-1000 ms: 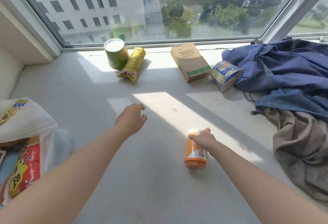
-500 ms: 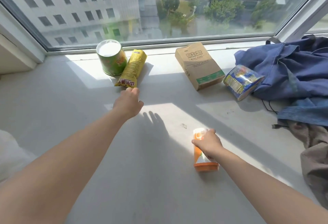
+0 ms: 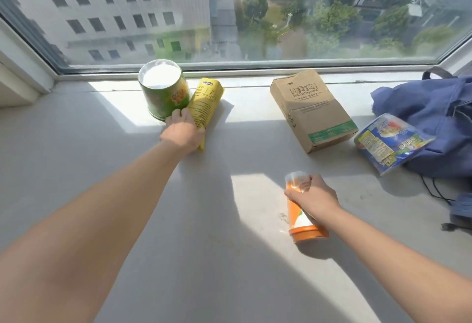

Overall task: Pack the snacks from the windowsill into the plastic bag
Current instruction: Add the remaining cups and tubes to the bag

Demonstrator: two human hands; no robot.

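Left hand [image 3: 182, 131] gripped the yellow snack packet [image 3: 205, 100] just beside the green can [image 3: 163, 90].
My right hand [image 3: 313, 198] curled around the orange tube [image 3: 304, 220], lying on the windowsill [image 3: 204, 246] nearer me and right of that can.

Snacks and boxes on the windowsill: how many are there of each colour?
Green tub: 1
Yellow packet, held by the left hand: 1
Orange can, held by the right hand: 1
Blue packet: 1
Brown box: 1
Total: 5
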